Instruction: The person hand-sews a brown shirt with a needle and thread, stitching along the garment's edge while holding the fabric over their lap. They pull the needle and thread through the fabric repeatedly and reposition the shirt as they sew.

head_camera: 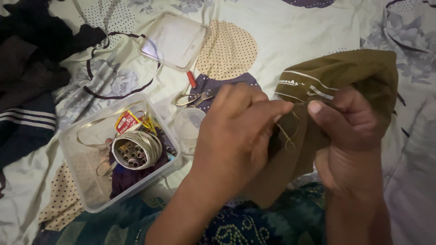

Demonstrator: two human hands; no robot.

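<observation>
My left hand [236, 131] and my right hand [349, 131] both grip an olive-brown garment [359, 72] with white stripes, held above a floral bedsheet. The left fingers pinch the cloth's edge at the middle, where loose yellowish threads [288, 134] hang down. My right thumb presses the fabric from the other side, a short gap from the left fingertips. The lower part of the garment falls behind my hands toward my lap.
A clear plastic box [72, 136] at left holds thread spools, ribbon and small items. Its lid [175, 40] lies beyond it. Small scissors [195, 97] and a little clear cup [188, 124] sit between box and hands. Dark clothes [27, 77] lie far left.
</observation>
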